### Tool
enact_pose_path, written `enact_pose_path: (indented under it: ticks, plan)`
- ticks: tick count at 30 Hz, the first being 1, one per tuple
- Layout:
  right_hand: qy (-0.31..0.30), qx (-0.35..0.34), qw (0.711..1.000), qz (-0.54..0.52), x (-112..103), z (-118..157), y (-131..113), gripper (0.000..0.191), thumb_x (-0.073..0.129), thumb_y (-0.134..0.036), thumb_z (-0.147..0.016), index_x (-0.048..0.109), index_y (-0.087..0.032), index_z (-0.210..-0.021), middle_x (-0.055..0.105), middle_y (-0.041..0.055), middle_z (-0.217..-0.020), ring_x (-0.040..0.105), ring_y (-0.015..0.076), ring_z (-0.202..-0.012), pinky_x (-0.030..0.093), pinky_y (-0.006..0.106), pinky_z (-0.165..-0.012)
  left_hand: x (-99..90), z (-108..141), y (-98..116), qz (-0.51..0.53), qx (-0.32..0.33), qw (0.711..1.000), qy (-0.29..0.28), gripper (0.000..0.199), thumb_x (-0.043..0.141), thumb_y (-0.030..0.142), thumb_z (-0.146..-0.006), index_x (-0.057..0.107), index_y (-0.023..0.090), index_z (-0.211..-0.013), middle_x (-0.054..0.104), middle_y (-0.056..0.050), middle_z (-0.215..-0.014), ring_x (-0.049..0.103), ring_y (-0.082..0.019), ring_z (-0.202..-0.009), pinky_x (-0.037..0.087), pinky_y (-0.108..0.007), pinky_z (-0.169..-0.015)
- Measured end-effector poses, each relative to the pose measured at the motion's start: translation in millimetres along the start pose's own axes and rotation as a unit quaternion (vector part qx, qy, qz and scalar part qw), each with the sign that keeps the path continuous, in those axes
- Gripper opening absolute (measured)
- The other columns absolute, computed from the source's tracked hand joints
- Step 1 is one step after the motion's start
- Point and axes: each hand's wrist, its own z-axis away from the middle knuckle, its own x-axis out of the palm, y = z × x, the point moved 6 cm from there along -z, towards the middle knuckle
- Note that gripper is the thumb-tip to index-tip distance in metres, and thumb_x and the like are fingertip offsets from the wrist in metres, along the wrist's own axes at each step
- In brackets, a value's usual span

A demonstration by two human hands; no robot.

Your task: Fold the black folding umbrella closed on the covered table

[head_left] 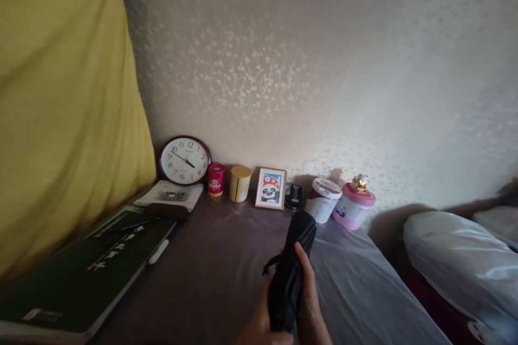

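A folded black umbrella (289, 280) is held above the front of the table, tilted with its far end up and to the right. A thin black strap (270, 265) sticks out from its left side. My right hand (308, 291) is closed along the umbrella's right side, the thumb lying on the fabric. Lower down, my left hand (263, 321) is closed round the near end from the left; most of its fingers are hidden behind the umbrella.
Along the wall stand a clock (186, 160), a red tin (216, 180), a yellow tin (240, 184), a panda picture frame (271, 188), a black device (294, 197), a white tub (322, 200) and a pink tub (353, 206). A dark green board (89, 275) lies left; wrapped bags (461, 264) sit right.
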Motion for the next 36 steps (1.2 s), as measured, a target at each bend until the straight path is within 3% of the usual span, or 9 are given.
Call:
enact_pose_path:
  ticks: [3, 8, 18, 22, 26, 28, 30, 33, 36]
  plan:
    - [-0.022, -0.013, 0.998, 0.064, 7.5, 1.4, -3.8, 0.052, 0.068, -0.054, -0.063, 0.062, -0.012, -0.092, 0.065, 0.0016, -0.063, 0.059, 0.0181, -0.055, 0.047, 0.028, -0.053, 0.7, 0.0, 0.5, -0.004, 0.018, 0.999, 0.029, 0.082, 0.058, 0.017, -0.065, 0.022, 0.025, -0.138, 0.047, -0.01, -0.131, 0.047, -0.026, -0.118, 0.039, -0.037, -0.096]
    - [0.058, -0.077, 0.987, 0.125, 3.7, -1.8, -2.1, 0.057, 0.074, -0.045, -0.058, 0.058, -0.016, -0.105, 0.068, 0.0011, -0.084, 0.062, 0.0202, -0.078, 0.048, 0.026, -0.067, -9.4, 2.3, -17.6, -0.086, -0.019, 0.992, 0.087, 0.087, 0.055, 0.015, -0.065, 0.013, 0.016, -0.141, 0.033, -0.018, -0.141, 0.044, -0.028, -0.12, 0.036, -0.038, -0.097]
    - [-0.033, 0.027, 0.999, 0.019, 5.4, 1.2, 11.3, 0.053, 0.07, -0.054, -0.058, 0.063, -0.011, -0.089, 0.066, 0.0027, -0.064, 0.063, 0.0205, -0.058, 0.051, 0.03, -0.054, -4.0, -0.4, -0.5, 0.021, 0.016, 1.0, 0.007, 0.083, 0.055, 0.011, -0.065, 0.019, 0.021, -0.139, 0.053, -0.009, -0.123, 0.052, -0.021, -0.112, 0.04, -0.035, -0.095]
    - [0.007, -0.053, 0.995, 0.088, 5.6, -0.1, 3.0, 0.055, 0.073, -0.046, -0.059, 0.06, -0.014, -0.102, 0.069, 0.0029, -0.083, 0.064, 0.0212, -0.078, 0.05, 0.029, -0.069, -10.0, 2.1, -10.6, -0.108, 0.034, 0.989, 0.091, 0.082, 0.049, 0.003, -0.061, 0.024, 0.016, -0.138, 0.036, -0.013, -0.14, 0.032, -0.024, -0.13, 0.023, -0.039, -0.108]
    - [0.02, -0.075, 0.99, 0.117, 5.9, -2.4, 7.0, 0.057, 0.072, -0.045, -0.062, 0.056, -0.015, -0.109, 0.068, 0.0041, -0.093, 0.062, 0.023, -0.089, 0.049, 0.031, -0.078, -21.0, 5.4, -3.6, -0.143, 0.042, 0.982, 0.118, 0.087, 0.049, 0.003, -0.059, 0.017, 0.011, -0.14, 0.02, -0.015, -0.147, 0.022, -0.024, -0.134, 0.021, -0.038, -0.109]
    - [0.011, -0.057, 0.993, 0.099, 6.4, -2.9, 11.5, 0.057, 0.07, -0.047, -0.064, 0.056, -0.015, -0.109, 0.068, 0.0044, -0.091, 0.063, 0.0238, -0.088, 0.05, 0.033, -0.077, -25.2, 5.9, 8.8, -0.091, 0.039, 0.991, 0.093, 0.095, 0.054, 0.005, -0.057, 0.011, 0.016, -0.141, 0.025, -0.015, -0.145, 0.034, -0.025, -0.128, 0.03, -0.038, -0.105]
    - [0.001, -0.035, 0.996, 0.087, 7.2, -2.4, 14.2, 0.057, 0.068, -0.049, -0.065, 0.057, -0.013, -0.107, 0.068, 0.0048, -0.088, 0.064, 0.0248, -0.085, 0.05, 0.033, -0.074, -22.8, 5.3, 14.3, 0.005, -0.02, 0.999, 0.026, 0.099, 0.057, 0.014, -0.062, -0.001, 0.024, -0.141, 0.047, -0.012, -0.131, 0.062, -0.022, -0.093, 0.051, -0.036, -0.08]
    - [-0.016, -0.032, 0.994, 0.099, 8.7, -1.2, 12.1, 0.055, 0.066, -0.05, -0.067, 0.058, -0.013, -0.106, 0.068, 0.0059, -0.094, 0.062, 0.025, -0.091, 0.049, 0.032, -0.078, -20.4, 4.9, 9.5, 0.043, -0.107, 0.993, -0.005, 0.086, 0.048, 0.034, -0.077, -0.009, 0.024, -0.14, 0.066, -0.008, -0.095, 0.056, -0.013, -0.044, 0.048, -0.03, -0.043]
    - [-0.035, -0.082, 0.982, 0.169, 8.7, -2.6, 6.3, 0.052, 0.065, -0.048, -0.069, 0.057, -0.014, -0.107, 0.066, 0.0069, -0.103, 0.059, 0.0246, -0.099, 0.047, 0.03, -0.083, -28.2, -0.3, 2.7, -0.051, -0.045, 0.996, 0.059, 0.078, 0.048, 0.031, -0.077, 0.005, 0.023, -0.142, 0.06, -0.011, -0.111, 0.065, -0.019, -0.069, 0.054, -0.035, -0.063]
